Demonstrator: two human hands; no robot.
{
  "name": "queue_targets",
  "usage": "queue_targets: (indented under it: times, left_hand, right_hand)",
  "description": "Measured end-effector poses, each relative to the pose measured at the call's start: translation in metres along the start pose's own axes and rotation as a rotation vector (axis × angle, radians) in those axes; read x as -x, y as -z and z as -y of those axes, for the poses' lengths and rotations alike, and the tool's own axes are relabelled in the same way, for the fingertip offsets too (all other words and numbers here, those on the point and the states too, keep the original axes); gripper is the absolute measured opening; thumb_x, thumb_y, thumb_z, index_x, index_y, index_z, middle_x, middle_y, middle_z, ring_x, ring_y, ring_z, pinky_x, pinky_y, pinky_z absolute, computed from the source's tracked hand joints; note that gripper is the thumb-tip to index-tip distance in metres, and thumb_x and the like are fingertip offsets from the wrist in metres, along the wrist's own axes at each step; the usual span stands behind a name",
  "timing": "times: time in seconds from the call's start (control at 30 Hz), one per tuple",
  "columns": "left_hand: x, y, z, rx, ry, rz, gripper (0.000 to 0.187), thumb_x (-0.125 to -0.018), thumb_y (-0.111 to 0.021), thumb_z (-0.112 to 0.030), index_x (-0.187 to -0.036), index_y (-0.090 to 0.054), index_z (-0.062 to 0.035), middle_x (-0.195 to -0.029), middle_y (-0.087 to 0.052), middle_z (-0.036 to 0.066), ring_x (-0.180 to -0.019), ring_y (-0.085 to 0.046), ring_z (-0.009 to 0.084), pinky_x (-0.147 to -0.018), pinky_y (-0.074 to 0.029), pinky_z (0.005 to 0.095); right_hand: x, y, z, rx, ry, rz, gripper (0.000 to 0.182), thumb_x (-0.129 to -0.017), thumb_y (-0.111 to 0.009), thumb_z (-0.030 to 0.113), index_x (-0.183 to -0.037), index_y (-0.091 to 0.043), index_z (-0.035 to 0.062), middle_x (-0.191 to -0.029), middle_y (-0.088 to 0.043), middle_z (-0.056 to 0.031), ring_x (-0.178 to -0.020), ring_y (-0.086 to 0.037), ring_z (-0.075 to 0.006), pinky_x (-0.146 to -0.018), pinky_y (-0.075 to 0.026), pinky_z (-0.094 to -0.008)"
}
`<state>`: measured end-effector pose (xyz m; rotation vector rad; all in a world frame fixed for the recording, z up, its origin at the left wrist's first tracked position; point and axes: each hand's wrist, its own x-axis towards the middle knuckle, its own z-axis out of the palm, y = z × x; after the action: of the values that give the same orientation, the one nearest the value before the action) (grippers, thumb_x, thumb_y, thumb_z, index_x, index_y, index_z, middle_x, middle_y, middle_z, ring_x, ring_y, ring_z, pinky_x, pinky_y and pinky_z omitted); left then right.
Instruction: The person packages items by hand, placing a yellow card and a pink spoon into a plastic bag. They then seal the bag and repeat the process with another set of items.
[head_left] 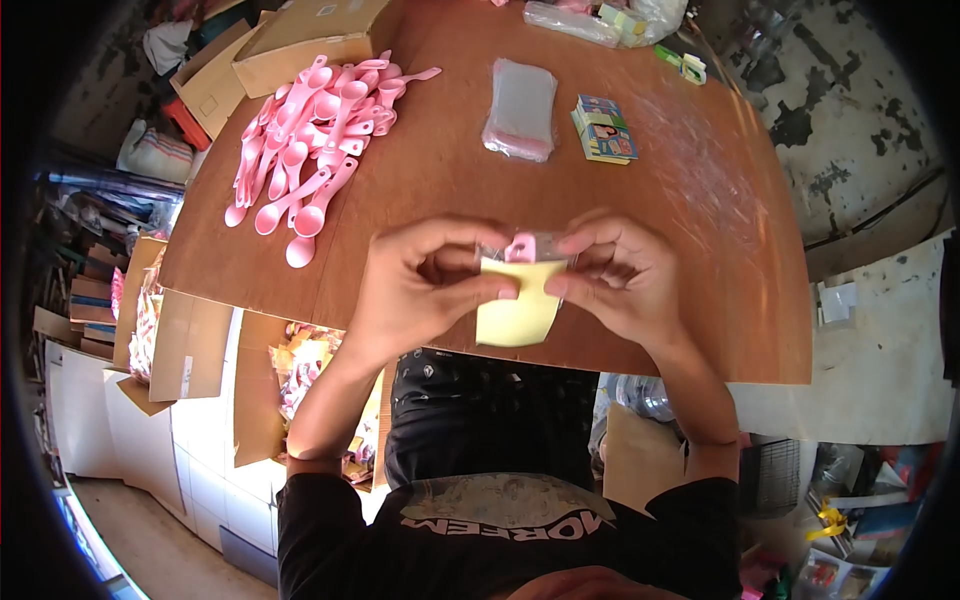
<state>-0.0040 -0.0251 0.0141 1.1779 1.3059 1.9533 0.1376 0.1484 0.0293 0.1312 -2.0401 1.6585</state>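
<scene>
Between my two hands, near the table's front edge, is a clear plastic bag with a pale yellow card and a pink spoon handle showing above the card. My left hand pinches the bag and card at the left top corner. On the right side, my right hand pinches the other top corner between thumb and fingers. The rest of the spoon is hidden behind the card.
A heap of pink spoons lies at the table's left, beside a cardboard box. Beyond my hands are a stack of clear bags and a stack of printed cards. Open boxes stand below the left edge.
</scene>
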Motion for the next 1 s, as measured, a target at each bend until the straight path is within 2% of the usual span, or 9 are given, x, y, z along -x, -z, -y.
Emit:
queue_targets:
  times: [0.17, 0.3, 0.37, 0.47, 0.53, 0.7, 0.73, 0.9, 1.0]
  left_hand:
    - [0.069, 0.048, -0.048, -0.331, 0.027, 0.091, 0.028, -0.067, -0.082, 0.004, -0.091, -0.07, 0.0012, -0.091, -0.071, 0.014, -0.083, -0.071, 0.0201, -0.071, -0.06, 0.029]
    - [0.126, 0.104, -0.027, -0.543, 0.512, -0.138, 0.028, -0.072, -0.074, 0.012, -0.098, -0.067, 0.0041, -0.096, -0.071, 0.016, -0.089, -0.071, 0.0227, -0.075, -0.06, 0.0303]
    - [0.152, 0.141, 0.008, -0.787, 0.587, -0.171, 0.03, -0.074, -0.072, 0.011, -0.102, -0.066, 0.0043, -0.101, -0.07, 0.017, -0.09, -0.071, 0.0226, -0.075, -0.061, 0.0306]
    - [0.192, 0.183, 0.049, -1.254, 0.728, 0.021, 0.059, -0.069, -0.082, -0.01, -0.122, -0.058, -0.0016, -0.125, -0.058, 0.021, -0.115, -0.057, 0.0379, -0.097, -0.05, 0.0429]
    - [0.206, 0.191, 0.065, -1.329, 0.96, 0.106, 0.077, -0.068, -0.085, -0.022, -0.134, -0.049, -0.0054, -0.141, -0.044, 0.023, -0.127, -0.048, 0.0376, -0.102, -0.044, 0.0448]
    - [0.171, 0.148, 0.045, -0.948, 0.894, 0.255, 0.047, -0.088, -0.067, -0.023, -0.127, -0.053, -0.0002, -0.126, -0.058, 0.019, -0.117, -0.056, 0.0348, -0.098, -0.045, 0.0404]
    - [0.166, 0.143, 0.041, -0.78, 0.754, 0.345, 0.039, -0.09, -0.065, -0.02, -0.123, -0.056, 0.0005, -0.118, -0.063, 0.019, -0.112, -0.059, 0.0346, -0.096, -0.046, 0.0412]
    - [0.102, 0.094, -0.019, -0.47, 0.39, 0.861, 0.024, -0.092, -0.061, -0.011, -0.115, -0.059, -0.0034, -0.101, -0.067, 0.012, -0.08, -0.068, 0.0277, -0.065, -0.055, 0.0352]
    - [0.062, 0.065, -0.052, -0.488, 0.137, 0.903, 0.024, -0.091, -0.063, -0.012, -0.115, -0.06, -0.0066, -0.094, -0.067, 0.01, -0.072, -0.067, 0.0269, -0.061, -0.054, 0.037]
  right_hand:
    - [-0.011, 0.019, 0.016, 0.243, -0.175, 0.099, 0.03, -0.084, -0.073, 0.009, -0.112, -0.063, 0.0028, -0.099, -0.065, -0.0061, -0.084, -0.065, -0.0096, -0.07, -0.054, -0.0232]
    - [-0.058, 0.049, -0.013, 0.544, -0.046, 0.059, 0.014, -0.085, -0.069, 0.009, -0.098, -0.069, 0.0017, -0.083, -0.069, -0.0072, -0.075, -0.066, -0.0116, -0.064, -0.053, -0.0246]
    - [-0.091, 0.058, -0.034, 0.714, 0.01, 0.021, 0.011, -0.084, -0.067, 0.006, -0.092, -0.071, 0.0013, -0.079, -0.07, -0.0109, -0.071, -0.068, -0.0168, -0.063, -0.053, -0.0277]
    - [-0.134, 0.068, -0.077, 0.827, 0.106, 0.002, 0.013, -0.08, -0.069, 0.011, -0.089, -0.072, 0.0031, -0.078, -0.071, -0.0126, -0.07, -0.069, -0.0224, -0.064, -0.053, -0.0327]
    - [-0.152, 0.067, -0.094, 0.96, -0.137, 0.122, 0.016, -0.079, -0.072, 0.016, -0.086, -0.072, 0.0016, -0.08, -0.071, -0.0125, -0.07, -0.067, -0.0219, -0.062, -0.05, -0.0337]
    - [-0.162, 0.065, -0.102, 1.03, -0.277, 0.19, 0.017, -0.077, -0.074, 0.018, -0.082, -0.073, 0.0016, -0.075, -0.071, -0.0133, -0.066, -0.067, -0.022, -0.061, -0.05, -0.0346]
    - [-0.164, 0.068, -0.104, 1.034, -0.293, 0.199, 0.017, -0.076, -0.074, 0.018, -0.082, -0.074, 0.002, -0.074, -0.07, -0.0132, -0.066, -0.067, -0.0215, -0.061, -0.049, -0.034]
    - [-0.161, 0.071, -0.097, 0.961, -0.288, 0.221, 0.016, -0.074, -0.074, 0.023, -0.078, -0.075, 0.007, -0.072, -0.07, -0.0111, -0.069, -0.067, -0.0228, -0.063, -0.05, -0.0362]
    - [-0.16, 0.069, -0.097, 0.964, -0.285, 0.231, 0.016, -0.076, -0.074, 0.022, -0.08, -0.075, 0.0062, -0.071, -0.069, -0.0115, -0.068, -0.067, -0.0229, -0.063, -0.049, -0.0356]
